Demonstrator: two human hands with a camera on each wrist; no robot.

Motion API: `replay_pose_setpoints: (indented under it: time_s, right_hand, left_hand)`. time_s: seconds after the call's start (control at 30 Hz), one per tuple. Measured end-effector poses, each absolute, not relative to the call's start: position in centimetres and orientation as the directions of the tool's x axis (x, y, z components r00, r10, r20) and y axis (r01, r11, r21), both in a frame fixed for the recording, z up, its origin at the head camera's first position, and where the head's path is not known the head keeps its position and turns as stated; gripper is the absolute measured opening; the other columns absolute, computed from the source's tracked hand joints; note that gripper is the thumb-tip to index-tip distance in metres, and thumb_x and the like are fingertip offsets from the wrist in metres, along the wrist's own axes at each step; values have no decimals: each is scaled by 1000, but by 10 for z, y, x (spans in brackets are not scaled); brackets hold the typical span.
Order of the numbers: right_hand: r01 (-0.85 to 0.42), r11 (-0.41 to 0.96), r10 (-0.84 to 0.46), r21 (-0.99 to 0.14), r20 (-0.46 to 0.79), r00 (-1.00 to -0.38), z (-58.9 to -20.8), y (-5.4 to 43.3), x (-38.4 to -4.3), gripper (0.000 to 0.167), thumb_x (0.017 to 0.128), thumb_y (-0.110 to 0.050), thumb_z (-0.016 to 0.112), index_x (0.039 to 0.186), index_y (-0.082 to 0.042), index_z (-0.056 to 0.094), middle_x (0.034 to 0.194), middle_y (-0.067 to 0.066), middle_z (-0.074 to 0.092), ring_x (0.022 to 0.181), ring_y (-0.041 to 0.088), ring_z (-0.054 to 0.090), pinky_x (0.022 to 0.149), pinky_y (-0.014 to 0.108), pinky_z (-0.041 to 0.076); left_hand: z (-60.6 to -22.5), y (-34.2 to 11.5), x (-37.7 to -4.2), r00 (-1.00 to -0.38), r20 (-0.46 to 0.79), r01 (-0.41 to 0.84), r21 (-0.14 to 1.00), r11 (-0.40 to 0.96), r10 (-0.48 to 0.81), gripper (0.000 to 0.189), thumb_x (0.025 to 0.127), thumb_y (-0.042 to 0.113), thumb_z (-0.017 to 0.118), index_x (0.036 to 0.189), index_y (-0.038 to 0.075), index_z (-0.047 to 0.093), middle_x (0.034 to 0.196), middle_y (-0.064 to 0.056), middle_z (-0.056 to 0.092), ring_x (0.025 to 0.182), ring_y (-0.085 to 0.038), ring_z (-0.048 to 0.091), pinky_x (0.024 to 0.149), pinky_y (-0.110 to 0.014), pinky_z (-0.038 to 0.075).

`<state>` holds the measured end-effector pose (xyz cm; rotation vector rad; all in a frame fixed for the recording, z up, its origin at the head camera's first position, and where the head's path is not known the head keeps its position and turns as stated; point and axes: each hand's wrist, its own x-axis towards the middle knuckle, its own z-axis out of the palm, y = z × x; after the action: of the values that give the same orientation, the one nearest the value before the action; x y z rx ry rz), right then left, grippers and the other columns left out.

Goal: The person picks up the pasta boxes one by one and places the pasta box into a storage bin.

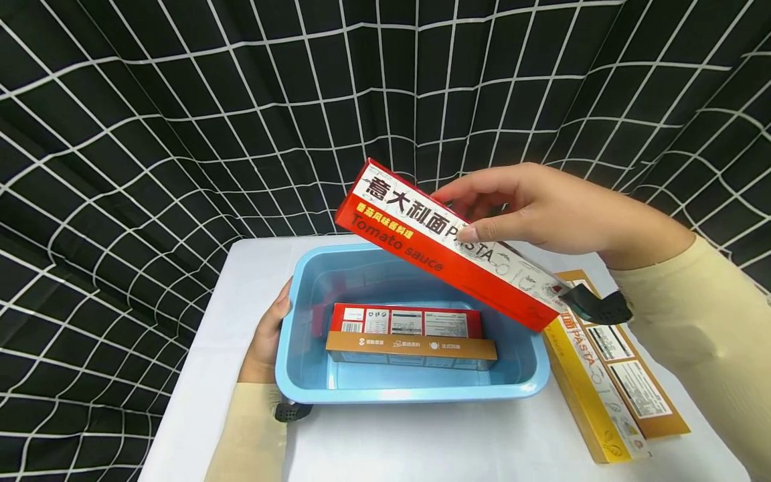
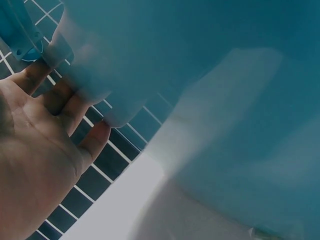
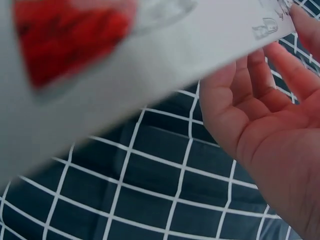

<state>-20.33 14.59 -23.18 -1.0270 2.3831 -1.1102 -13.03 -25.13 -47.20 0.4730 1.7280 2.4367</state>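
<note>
- the step in hand, i judge, is packing: the right hand (image 1: 524,207) brings a red pasta box (image 1: 452,258) over the blue bin (image 1: 415,395).
- its grip: the thumb presses on the printed white side and the other fingers go behind the upper edge, so the box is pinched securely.
- this box hangs tilted, with its left end high and its right end low; from the head view i cannot tell if the low corner touches the bin's rim.
- the left hand (image 1: 274,331) touches the left end of the bin; whether its fingers clasp the rim or only lean on it, i cannot tell.
- in the bin lie another red box (image 1: 436,323) and, in front of it, an orange-brown box (image 1: 411,347), both lengthwise.
- to the right of the bin, a yellow box (image 1: 596,395) and a brown-backed box (image 1: 638,375) lie on the white table (image 1: 391,442), so the packing seems only partly done.
- the next move probably calls for levelling the held box, lowering it lengthwise beside the others, and then loosening the pinch, while the left hand steadies the bin.
</note>
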Motion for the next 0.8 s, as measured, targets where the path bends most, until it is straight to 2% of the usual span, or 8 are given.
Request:
replay_pose_setpoints:
  time_s: [0.23, 0.43, 0.5, 0.67, 0.8]
  right_hand:
    - [-515, 426, -753, -744, 23, -657, -238, 132, -209, 50, 103, -13, 78, 151, -16, 67, 127, 1, 72, 108, 25, 66, 80, 38, 61]
    - [-499, 426, -760, -755, 2, -650, -254, 120, -216, 46, 103, -13, 78, 149, -16, 69, 123, 0, 73, 107, 24, 66, 84, 42, 59]
    - [-488, 432, -757, -758, -11, -653, -260, 116, -217, 47, 103, -14, 78, 149, -16, 68, 122, 1, 72, 107, 25, 66, 83, 44, 59]
    - [-475, 443, -756, -761, -32, -654, -271, 107, -219, 49, 102, -15, 79, 150, -14, 67, 121, 2, 72, 106, 26, 65, 81, 44, 60]
    - [-464, 462, -748, -756, -51, -662, -277, 99, -222, 50, 102, -17, 80, 150, -15, 66, 122, 3, 71, 107, 26, 66, 82, 42, 61]
  left_hand:
    - [-473, -250, -132, -949, 181, 86, 937, -339, 258, 68, 108, 36, 38, 173, 16, 30, 173, -24, 28, 160, -36, 25, 127, -59, 16]
    - [-475, -250, -132, -950, 186, 97, 939, -330, 251, 69, 107, 35, 38, 173, 15, 29, 171, -24, 31, 159, -36, 27, 126, -65, 13]
    - [-476, -250, -131, -952, 182, 96, 942, -321, 248, 69, 107, 35, 38, 173, 16, 30, 172, -20, 33, 159, -35, 28, 125, -66, 12]
    - [-477, -252, -131, -951, 170, 75, 938, -338, 259, 67, 107, 36, 38, 173, 20, 32, 170, -16, 37, 157, -32, 30, 126, -60, 17]
    - [-478, -252, -131, -949, 172, 69, 932, -357, 264, 67, 108, 35, 39, 173, 20, 32, 169, -18, 38, 156, -33, 31, 126, -56, 20]
